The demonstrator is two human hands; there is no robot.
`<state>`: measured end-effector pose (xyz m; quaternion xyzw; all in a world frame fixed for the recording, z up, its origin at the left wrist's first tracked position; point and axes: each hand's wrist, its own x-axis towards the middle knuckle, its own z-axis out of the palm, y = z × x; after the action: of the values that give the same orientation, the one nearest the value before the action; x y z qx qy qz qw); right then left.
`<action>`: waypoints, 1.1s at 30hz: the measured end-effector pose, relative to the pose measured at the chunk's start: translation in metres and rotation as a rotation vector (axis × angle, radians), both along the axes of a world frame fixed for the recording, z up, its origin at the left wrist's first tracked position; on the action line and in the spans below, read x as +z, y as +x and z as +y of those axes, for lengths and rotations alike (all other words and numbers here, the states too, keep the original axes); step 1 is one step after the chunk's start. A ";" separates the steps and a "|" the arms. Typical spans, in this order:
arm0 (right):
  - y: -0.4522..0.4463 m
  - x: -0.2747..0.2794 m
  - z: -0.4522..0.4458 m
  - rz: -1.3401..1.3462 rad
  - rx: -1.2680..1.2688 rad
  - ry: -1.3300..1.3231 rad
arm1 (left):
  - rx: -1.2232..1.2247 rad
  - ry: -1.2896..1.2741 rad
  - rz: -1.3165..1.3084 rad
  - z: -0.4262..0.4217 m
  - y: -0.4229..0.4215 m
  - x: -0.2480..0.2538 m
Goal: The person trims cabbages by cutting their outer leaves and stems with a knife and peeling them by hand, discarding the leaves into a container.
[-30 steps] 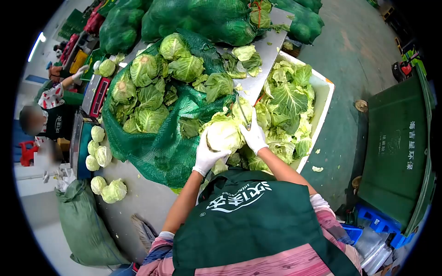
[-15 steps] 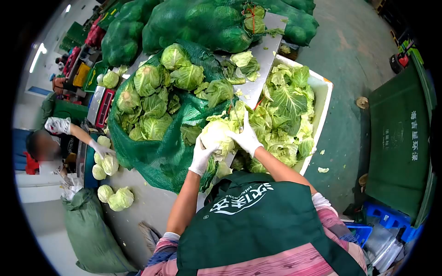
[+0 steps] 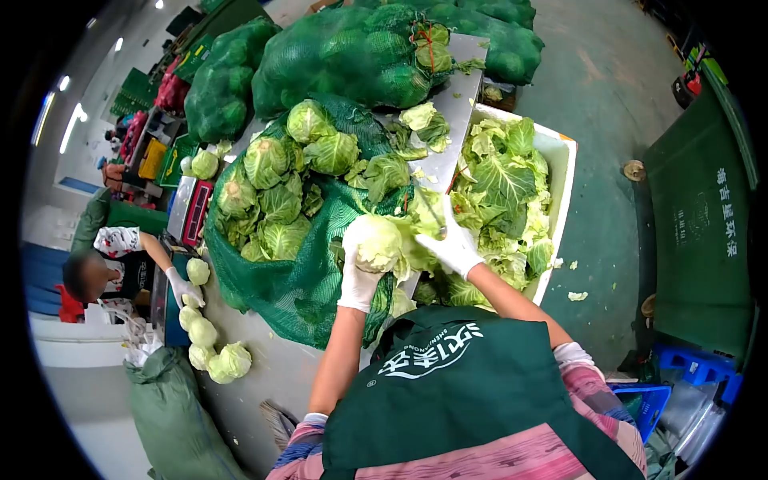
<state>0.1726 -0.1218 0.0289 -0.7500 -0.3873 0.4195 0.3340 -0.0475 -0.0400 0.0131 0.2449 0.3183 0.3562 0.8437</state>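
My left hand [image 3: 358, 282], in a white glove, is closed around a pale, trimmed cabbage [image 3: 375, 242] from its left and underside. Just right of it, my gloved right hand [image 3: 458, 246] grips loose cabbage leaves [image 3: 422, 218] between thumb and fingers. A small dark thing shows against its palm; I cannot make out what it is. Behind my left hand, a green mesh bag [image 3: 272, 300] lies open with several leafy cabbages [image 3: 282, 204] inside. To the right of my right hand, a white foam box [image 3: 562, 192] is heaped with stripped outer leaves [image 3: 504, 180].
Full mesh bags [image 3: 340, 60] lie at the back of the metal table [image 3: 452, 148]. At left, a co-worker's gloved hand [image 3: 186, 286] touches one of several trimmed cabbages [image 3: 230, 362]. A large green bin [image 3: 700, 216] stands at right. A stuffed green sack [image 3: 176, 416] is at lower left.
My right hand has moved right, away from the cabbage head, drawing leaves with it. My left hand still holds the cabbage, now turned. The co-worker's hand has shifted among the trimmed cabbages.
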 end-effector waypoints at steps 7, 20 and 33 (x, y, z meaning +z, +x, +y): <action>-0.037 0.015 -0.001 -0.223 0.105 0.333 | 0.132 0.324 0.299 -0.015 0.021 0.004; 0.065 -0.054 -0.018 -0.393 -0.037 -0.057 | 0.020 -0.096 -0.052 -0.039 -0.002 0.013; -0.012 0.054 -0.022 0.529 0.128 0.117 | -0.164 -0.192 -0.080 -0.017 -0.007 0.028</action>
<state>0.1602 -0.1441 0.0827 -0.5681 -0.3568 0.5977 0.4390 -0.0541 -0.0572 0.0414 0.1737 0.2960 0.2633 0.9016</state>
